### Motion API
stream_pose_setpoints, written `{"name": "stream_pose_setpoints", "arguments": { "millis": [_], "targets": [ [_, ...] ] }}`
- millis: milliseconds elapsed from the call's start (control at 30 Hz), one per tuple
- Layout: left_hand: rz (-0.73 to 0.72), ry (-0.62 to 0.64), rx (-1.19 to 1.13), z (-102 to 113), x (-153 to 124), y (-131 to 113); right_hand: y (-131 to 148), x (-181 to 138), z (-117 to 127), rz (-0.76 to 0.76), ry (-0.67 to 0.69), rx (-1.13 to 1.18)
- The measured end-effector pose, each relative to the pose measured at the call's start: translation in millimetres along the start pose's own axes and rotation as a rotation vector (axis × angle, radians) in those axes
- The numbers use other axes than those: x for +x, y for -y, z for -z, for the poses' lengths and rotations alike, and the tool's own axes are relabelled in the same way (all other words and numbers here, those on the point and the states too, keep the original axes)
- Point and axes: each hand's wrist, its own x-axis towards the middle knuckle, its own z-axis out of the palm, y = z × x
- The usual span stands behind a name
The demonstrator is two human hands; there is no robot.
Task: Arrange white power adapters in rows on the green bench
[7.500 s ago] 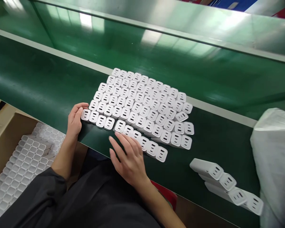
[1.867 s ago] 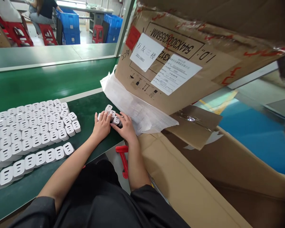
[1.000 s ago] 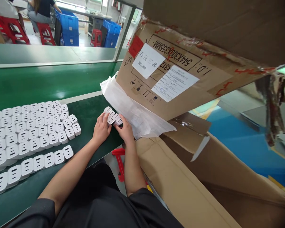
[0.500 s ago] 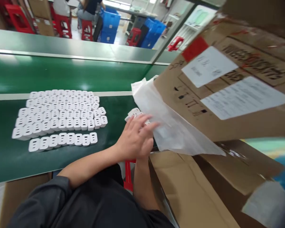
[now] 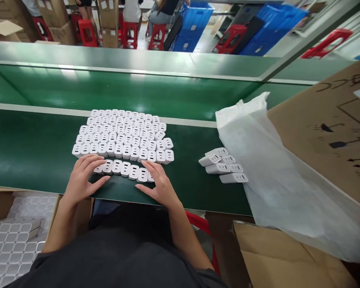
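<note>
A front row of white charger blocks (image 5: 125, 169) with dark port slots lies on the green work surface (image 5: 192, 184). My left hand (image 5: 83, 176) is at the row's left end, fingers partly covering the end block and thumb held apart. At the right end, my right hand (image 5: 158, 184) has its fingers over the last block and its thumb spread away. Both hands are open. Just behind the front row, several more rows of charger blocks (image 5: 120, 138) stand packed together, ports upward. A loose pile of charger blocks (image 5: 223, 166) lies on the right, some on their sides.
A white plastic sheet (image 5: 276, 172) hangs from a tilted cardboard box (image 5: 327, 132) at the right. Below it is another carton (image 5: 267, 256). Clear trays (image 5: 12, 248) sit in a box at lower left. Beyond the bench are red stools (image 5: 87, 32), blue crates (image 5: 193, 24) and seated people.
My hands have moved from the loose pile on the right to the two ends of the front row and are now apart. The view has turned left.
</note>
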Motion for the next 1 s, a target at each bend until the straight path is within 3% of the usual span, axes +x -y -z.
{"name": "stream_pose_setpoints", "arguments": {
  "millis": [133,367,633,1000],
  "targets": [
    [0.061,0.173,0.050,5.9,-11.6,22.6,-5.2,2.4,-6.4,0.005,-0.008,-0.009],
    [0.181,0.268,-0.016,4.8,-7.5,32.5,-13.5,-8.6,-7.0,-0.002,-0.029,0.019],
    [0.172,0.270,-0.110,3.3,-3.9,37.3,-13.4,-4.6,-6.6,0.041,-0.050,0.029],
    [0.234,0.217,-0.260,-1.5,-9.2,42.6,-14.5,-1.5,-5.5,0.110,-0.242,0.058]
  ]
}}
